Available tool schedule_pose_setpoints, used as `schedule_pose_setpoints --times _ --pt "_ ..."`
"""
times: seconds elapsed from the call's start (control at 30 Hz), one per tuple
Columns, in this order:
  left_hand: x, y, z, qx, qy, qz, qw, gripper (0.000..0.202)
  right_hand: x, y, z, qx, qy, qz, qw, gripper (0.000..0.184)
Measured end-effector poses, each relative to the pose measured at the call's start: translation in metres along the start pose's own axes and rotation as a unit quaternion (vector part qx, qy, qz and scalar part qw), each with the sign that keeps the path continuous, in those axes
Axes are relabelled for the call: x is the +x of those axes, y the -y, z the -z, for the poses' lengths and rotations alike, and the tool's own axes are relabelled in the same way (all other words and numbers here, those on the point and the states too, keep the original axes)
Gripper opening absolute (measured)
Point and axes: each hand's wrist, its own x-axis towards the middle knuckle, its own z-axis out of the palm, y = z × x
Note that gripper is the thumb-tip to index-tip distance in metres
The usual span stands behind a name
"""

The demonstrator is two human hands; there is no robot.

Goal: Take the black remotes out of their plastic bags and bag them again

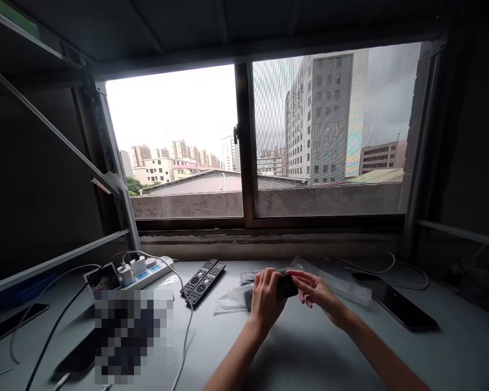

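Above the table, my left hand [265, 296] is closed around a small black boxy object [287, 287]. Its right end sticks out past my fingers, and its exact kind cannot be made out. My right hand [313, 293] is at that end, its fingers apart and the fingertips touching or very near the object's upper right edge. Behind and beside my left hand lies a clear plastic bag [230, 300], and something dark next to it is partly hidden by the hand. Another clear plastic bag [350, 288] lies behind my right hand.
Two black remotes [204, 281] lie left of my hands. Farther left, a white power strip [149, 273] holds plugs and trailing cables. A black phone [399, 304] lies at right; a dark phone [75, 355] is at left, beside a blurred patch. A window [248, 146] is behind the table.
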Motion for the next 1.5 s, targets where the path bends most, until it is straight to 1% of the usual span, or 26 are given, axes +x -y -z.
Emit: schedule_pose_setpoints --times 0.07,0.17,0.23,0.3,0.4,0.6,0.77,0.87,0.93,1.0,1.1,1.17,1.23,1.37,1.43,1.5 --pt "0.0 -0.001 0.0 0.005 -0.008 -0.005 1.0 0.015 -0.001 0.0 0.001 0.02 0.018 -0.019 0.999 0.053" --pt "0.0 -0.002 -0.003 0.012 -0.012 -0.022 1.0 0.016 -0.003 -0.001 0.0 0.036 0.065 -0.047 0.996 0.053" --pt "-0.001 -0.001 -0.006 0.017 -0.02 -0.034 0.999 0.015 -0.003 -0.003 0.0 0.032 0.097 -0.052 0.993 0.053" --pt "-0.001 0.0 -0.009 0.018 -0.033 -0.043 0.998 0.015 -0.003 -0.005 0.0 0.018 0.107 -0.042 0.993 0.053" --pt "-0.002 0.0 -0.012 0.018 -0.041 -0.056 0.997 0.018 -0.001 -0.008 0.001 -0.012 0.083 -0.019 0.996 0.056" --pt "-0.003 -0.003 -0.013 0.03 -0.016 -0.067 0.997 0.015 0.001 -0.009 -0.003 -0.032 0.04 -0.008 0.999 0.059" --pt "-0.006 -0.004 -0.016 -0.018 -0.002 -0.096 0.995 0.008 0.0 -0.009 -0.004 -0.043 0.016 -0.002 0.999 0.062" --pt "-0.007 -0.005 -0.016 -0.038 0.011 -0.1 0.994 0.01 0.001 -0.013 -0.002 -0.049 0.009 -0.001 0.999 0.06" --pt "-0.007 -0.005 -0.016 -0.046 0.023 -0.093 0.994 0.015 0.003 -0.018 0.001 -0.049 -0.001 0.0 0.999 0.058" --pt "-0.006 -0.004 -0.015 -0.05 0.039 -0.079 0.995 0.028 0.006 -0.023 0.005 -0.05 -0.019 0.002 0.999 0.055" --pt "-0.006 0.0 -0.016 -0.033 0.078 -0.041 0.996 0.05 0.01 -0.029 0.011 -0.043 -0.053 0.002 0.998 0.054" --pt "-0.007 0.004 -0.018 -0.01 0.104 -0.015 0.994 0.056 0.012 -0.03 0.015 -0.034 -0.076 0.001 0.997 0.055" --pt "-0.007 0.008 -0.019 0.015 0.125 0.007 0.992 0.053 0.013 -0.03 0.02 -0.025 -0.1 -0.005 0.995 0.056" --pt "-0.003 0.014 -0.017 0.064 0.171 0.037 0.983 0.03 0.015 -0.027 0.026 -0.005 -0.135 -0.021 0.991 0.057" --pt "-0.001 0.016 -0.016 0.083 0.178 0.039 0.98 0.025 0.015 -0.026 0.027 -0.002 -0.135 -0.031 0.99 0.057" --pt "0.0 0.017 -0.015 0.089 0.167 0.038 0.981 0.028 0.015 -0.026 0.026 -0.001 -0.124 -0.049 0.991 0.055"
